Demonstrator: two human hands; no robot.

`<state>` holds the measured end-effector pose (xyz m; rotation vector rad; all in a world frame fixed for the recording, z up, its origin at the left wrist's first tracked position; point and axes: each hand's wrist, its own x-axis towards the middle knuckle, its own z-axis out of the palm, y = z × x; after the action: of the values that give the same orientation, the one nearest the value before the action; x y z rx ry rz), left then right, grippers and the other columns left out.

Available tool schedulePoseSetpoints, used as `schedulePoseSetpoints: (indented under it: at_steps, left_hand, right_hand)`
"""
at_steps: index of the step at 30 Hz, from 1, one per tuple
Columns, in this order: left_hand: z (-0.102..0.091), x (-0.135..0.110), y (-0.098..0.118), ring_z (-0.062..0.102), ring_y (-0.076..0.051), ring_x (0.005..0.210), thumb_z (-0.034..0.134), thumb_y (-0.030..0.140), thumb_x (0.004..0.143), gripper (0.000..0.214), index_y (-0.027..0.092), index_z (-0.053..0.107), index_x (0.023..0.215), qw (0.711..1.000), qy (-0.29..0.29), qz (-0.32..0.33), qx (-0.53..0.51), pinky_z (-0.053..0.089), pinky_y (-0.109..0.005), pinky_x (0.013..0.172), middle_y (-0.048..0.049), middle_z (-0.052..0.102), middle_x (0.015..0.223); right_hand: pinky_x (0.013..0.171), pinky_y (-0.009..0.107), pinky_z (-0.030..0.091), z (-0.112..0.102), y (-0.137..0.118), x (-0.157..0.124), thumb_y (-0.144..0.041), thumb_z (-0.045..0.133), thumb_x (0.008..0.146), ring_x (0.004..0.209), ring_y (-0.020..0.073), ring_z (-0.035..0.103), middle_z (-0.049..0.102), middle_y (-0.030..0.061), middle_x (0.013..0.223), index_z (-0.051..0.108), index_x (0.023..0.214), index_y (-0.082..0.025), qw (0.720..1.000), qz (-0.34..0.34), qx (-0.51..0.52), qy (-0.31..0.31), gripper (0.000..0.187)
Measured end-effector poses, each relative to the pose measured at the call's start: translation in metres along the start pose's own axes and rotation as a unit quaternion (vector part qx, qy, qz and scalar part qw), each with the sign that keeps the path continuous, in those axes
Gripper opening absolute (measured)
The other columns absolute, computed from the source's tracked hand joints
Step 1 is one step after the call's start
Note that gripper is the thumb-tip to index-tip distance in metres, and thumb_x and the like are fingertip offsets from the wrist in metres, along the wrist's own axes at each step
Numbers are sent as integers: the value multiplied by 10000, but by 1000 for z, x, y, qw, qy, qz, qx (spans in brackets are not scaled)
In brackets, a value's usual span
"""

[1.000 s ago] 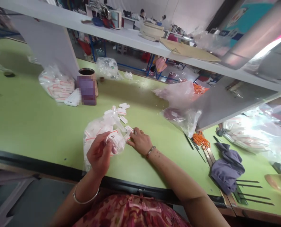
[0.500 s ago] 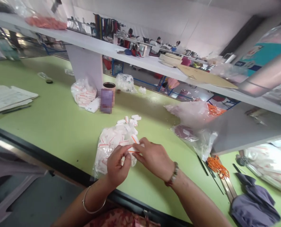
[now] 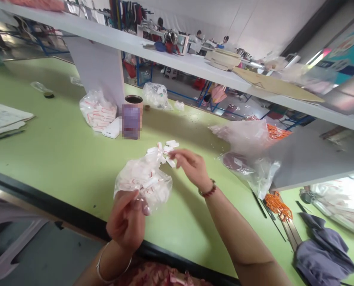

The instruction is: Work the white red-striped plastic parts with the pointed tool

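Note:
My left hand [image 3: 127, 222] pinches the near edge of a clear plastic bag [image 3: 129, 174], its front side partly raised. Inside the bag lie several small white pieces with orange-red stripes. Just beyond it, more loose white striped pieces [image 3: 171, 143] rest on the green table. My right hand [image 3: 193, 169] hovers beside these loose pieces, fingers loosely bent and apart, with nothing visible in them. One white piece [image 3: 170, 162] lies right below its fingertips.
A brown can [image 3: 137, 102] stands behind the bag, with a full bag of striped pieces [image 3: 99, 113] to its left. Orange loops [image 3: 280, 206], a metal ruler and a grey cloth [image 3: 323, 250] lie at right. A white shelf [image 3: 191, 63] crosses the back.
My right hand has moved away from my left, up to the loose pieces, and let go of a striped piece. My left hand has drawn nearer, lifting the bag's edge.

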<state>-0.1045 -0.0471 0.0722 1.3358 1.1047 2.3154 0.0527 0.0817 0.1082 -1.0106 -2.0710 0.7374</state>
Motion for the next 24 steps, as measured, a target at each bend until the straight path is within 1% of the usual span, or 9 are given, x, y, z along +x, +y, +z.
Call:
schedulePoseSetpoints:
  at_steps: [1,2,4,6,8,11,15,21,24]
  left_hand:
    - [0,4,1,511,-65,526,606,137,882,183,207,671,1039,1000,27,4,1,456,-199,497,24,561,710]
    - [1,7,3,505,-65,517,613,152,884,166,214,670,1027,999,43,4,1,448,-197,481,25,559,709]
    - [1,11,4,496,-72,511,607,164,891,148,222,667,1013,999,47,-2,5,432,-198,456,26,544,683]
    - [0,11,4,502,-84,524,587,145,897,149,220,667,998,1000,23,-4,14,439,-209,462,23,533,656]
    - [-2,8,4,511,-89,539,570,113,893,165,214,666,980,1000,-1,-5,29,442,-215,463,10,554,685]
    - [-5,6,2,512,-84,538,553,55,870,224,212,659,989,998,-27,2,49,421,-206,433,-2,575,740]
    - [-6,7,2,503,-90,528,546,19,847,279,205,664,1018,997,-57,17,52,408,-204,410,8,548,689]
    - [1,6,5,501,-92,555,576,73,867,190,198,676,969,999,-43,0,26,402,-192,392,0,547,696]
    - [3,2,5,505,-96,567,590,128,881,131,196,676,953,998,-50,-25,20,404,-190,392,-7,545,699]
  right_hand:
    - [923,411,497,3,11,11,-424,388,971,1097,219,594,617,113,1228,579,1266,-231,997,14,-72,33,401]
    - [1011,469,425,9,22,23,-463,468,928,1239,271,502,514,140,1374,506,1352,-224,989,20,-147,24,487]
    - [1093,556,277,28,41,47,-534,539,868,1403,362,281,269,153,1549,379,1452,-235,957,33,-280,-74,675]
    - [1110,615,149,51,52,68,-615,547,828,1448,420,99,102,97,1607,307,1481,-310,917,9,-361,-169,760]
    - [1097,646,103,70,57,82,-658,495,835,1447,433,57,83,54,1614,300,1471,-369,894,-12,-394,-213,725]
    - [1070,624,193,82,63,88,-622,458,867,1409,395,192,307,53,1538,396,1408,-382,885,2,-397,-243,596]
    - [1040,565,279,66,70,59,-566,474,867,1353,364,280,434,60,1445,492,1338,-331,903,6,-371,-216,526]
    - [1069,545,249,18,72,-28,-529,456,902,1383,350,255,476,55,1420,528,1313,-309,919,34,-348,-185,473]
    - [1085,553,236,-6,71,-51,-543,467,905,1382,339,288,482,70,1423,523,1326,-301,920,50,-336,-195,488]
